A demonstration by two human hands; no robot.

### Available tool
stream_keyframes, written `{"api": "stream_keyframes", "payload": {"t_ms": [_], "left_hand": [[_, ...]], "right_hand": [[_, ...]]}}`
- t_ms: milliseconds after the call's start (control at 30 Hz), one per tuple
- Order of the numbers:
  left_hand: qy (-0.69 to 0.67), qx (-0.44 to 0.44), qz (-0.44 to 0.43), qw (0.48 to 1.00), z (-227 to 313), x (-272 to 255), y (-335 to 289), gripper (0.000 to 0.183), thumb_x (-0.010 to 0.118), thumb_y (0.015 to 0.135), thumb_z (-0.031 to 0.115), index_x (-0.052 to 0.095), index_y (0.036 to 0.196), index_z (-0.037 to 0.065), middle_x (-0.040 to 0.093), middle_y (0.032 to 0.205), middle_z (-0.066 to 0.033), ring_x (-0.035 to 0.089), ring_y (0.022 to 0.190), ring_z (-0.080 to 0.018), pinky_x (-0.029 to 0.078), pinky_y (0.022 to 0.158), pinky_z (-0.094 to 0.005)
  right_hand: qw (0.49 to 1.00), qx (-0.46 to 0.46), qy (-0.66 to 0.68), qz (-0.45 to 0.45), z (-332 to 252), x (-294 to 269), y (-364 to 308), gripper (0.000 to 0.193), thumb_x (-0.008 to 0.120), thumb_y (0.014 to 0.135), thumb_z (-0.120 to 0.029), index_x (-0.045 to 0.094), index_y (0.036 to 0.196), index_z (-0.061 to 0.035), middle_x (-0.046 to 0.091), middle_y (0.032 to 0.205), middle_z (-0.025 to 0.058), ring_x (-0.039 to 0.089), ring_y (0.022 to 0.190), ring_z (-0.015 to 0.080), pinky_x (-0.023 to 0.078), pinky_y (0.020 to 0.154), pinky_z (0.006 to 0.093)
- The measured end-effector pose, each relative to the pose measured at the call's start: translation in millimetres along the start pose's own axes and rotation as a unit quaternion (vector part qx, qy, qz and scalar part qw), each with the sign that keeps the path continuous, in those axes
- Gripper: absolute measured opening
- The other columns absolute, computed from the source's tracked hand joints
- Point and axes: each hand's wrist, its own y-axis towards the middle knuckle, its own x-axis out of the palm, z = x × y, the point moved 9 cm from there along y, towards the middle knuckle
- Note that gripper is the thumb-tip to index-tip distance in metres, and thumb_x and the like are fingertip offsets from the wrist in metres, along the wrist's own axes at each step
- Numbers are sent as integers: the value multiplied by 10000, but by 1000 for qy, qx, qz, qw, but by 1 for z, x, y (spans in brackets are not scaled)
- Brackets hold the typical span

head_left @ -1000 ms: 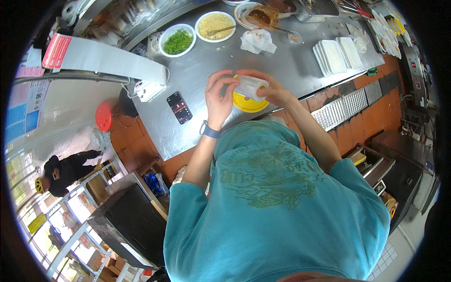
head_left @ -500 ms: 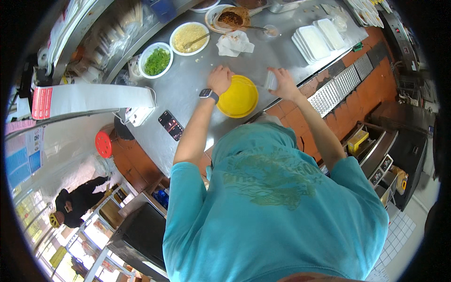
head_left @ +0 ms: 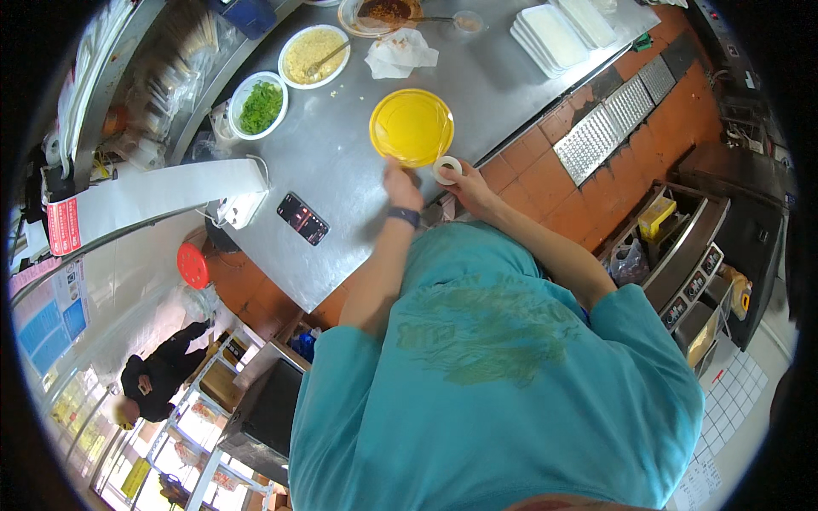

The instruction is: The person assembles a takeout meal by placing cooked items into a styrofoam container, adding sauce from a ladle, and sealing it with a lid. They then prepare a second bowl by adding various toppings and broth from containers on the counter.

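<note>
One white roll [head_left: 438, 175] in the right hand [head_left: 468, 186], grip of the blurred left hand [head_left: 403, 189] unclear, red label [head_left: 64, 226] illegible.

This looks like a commercial kitchen: a steel counter [head_left: 341, 187] at upper centre, chopped greens [head_left: 261, 107] upper left, stacked white trays [head_left: 545, 41] upper right, orange floor tiles [head_left: 530, 160] beside.

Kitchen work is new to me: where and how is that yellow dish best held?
The yellow dish is probably best held by opposite sides of its round rim, from left and right: it lies flat and its edge looks free there. The near edge suits less, with the left hand and the roll in the right hand close by.
</note>
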Motion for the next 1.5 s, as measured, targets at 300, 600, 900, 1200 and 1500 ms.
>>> {"api": "stream_keyframes", "payload": {"t_ms": [300, 600, 900, 1200, 1500], "left_hand": [[205, -66, -123, 969, -9, 28, -77, 344, 721, 923, 282, 525, 1161, 130, 640, 1072, -41, 627, 927, -185, 506, 800, -339], [266, -106, -173, 943, 14, 17, -62, 442, 770, 877, 195, 567, 1260, 109, 653, 1138, -50, 632, 1010, -133, 510, 849, -312], [488, -137, -247, 826, 76, 5, -39, 656, 773, 855, 345, 480, 1386, 95, 634, 1238, -46, 637, 1041, -160, 519, 844, -298], [455, -49, -251, 853, 21, 8, -28, 445, 780, 851, 211, 590, 1198, 6, 679, 1092, -70, 664, 929, -166, 543, 738, -278], [500, -112, -232, 827, 39, 29, -52, 724, 817, 751, 437, 556, 1339, 105, 660, 1209, -38, 629, 1051, -202, 509, 799, -326]], "right_hand": [[970, -40, -240, 1, -16, 5, -22, 584, 698, 910, -319, 496, 1352, 4, 621, 1167, 118, 601, 958, 147, 511, 794, 301], [965, -129, -228, 29, -43, 14, 24, 671, 597, 966, -96, 256, 1543, -120, 603, 819, 41, 540, 663, 90, 412, 541, 244], [716, -26, -684, -138, -128, 34, 59, 858, 702, 874, -158, 219, 1583, -177, 645, 1116, 184, 636, 905, 234, 534, 778, 404], [335, -156, -928, -41, -72, 135, 34, 1163, 827, 629, -566, 249, 1569, -198, 204, 1590, 275, 191, 1452, 524, 316, 949, 798], [380, -184, -906, -16, -97, 126, 48, 1108, 839, 680, -454, 213, 1572, -259, 187, 1595, 245, 151, 1479, 482, 289, 1025, 766]]}}
